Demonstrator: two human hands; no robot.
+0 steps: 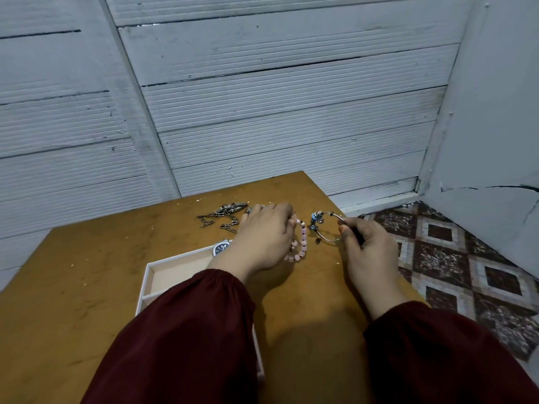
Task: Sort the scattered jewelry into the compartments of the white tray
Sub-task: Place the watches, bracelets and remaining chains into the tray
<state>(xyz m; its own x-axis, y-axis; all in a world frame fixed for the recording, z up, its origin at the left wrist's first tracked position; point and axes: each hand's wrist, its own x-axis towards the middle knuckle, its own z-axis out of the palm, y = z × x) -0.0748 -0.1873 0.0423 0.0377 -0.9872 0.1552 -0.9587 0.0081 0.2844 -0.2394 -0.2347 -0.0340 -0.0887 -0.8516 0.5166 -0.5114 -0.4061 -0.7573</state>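
Left grip (262, 237) curled round the pink bead bracelet (302, 246), right grip (364, 246) pinching the wire bangle (314, 219), both over the surface's (87, 272) far right corner, past the white tray (175, 259). Beads look light and floppy. Bangle looks stiff but thin, best held by its rim. Scuffed brown wood, grey ribbed walls (291, 112), patterned floor tiles (466, 258) right.

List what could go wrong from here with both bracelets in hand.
1. The right hand pinches the charm bangle beside the table edge; a slip could send it onto the tiled floor.
2. The left sleeve covers much of the white tray, so it might nudge it or hide the compartments.
3. The pink bead bracelet in the left hand hangs near the bangle's charms and could snag.
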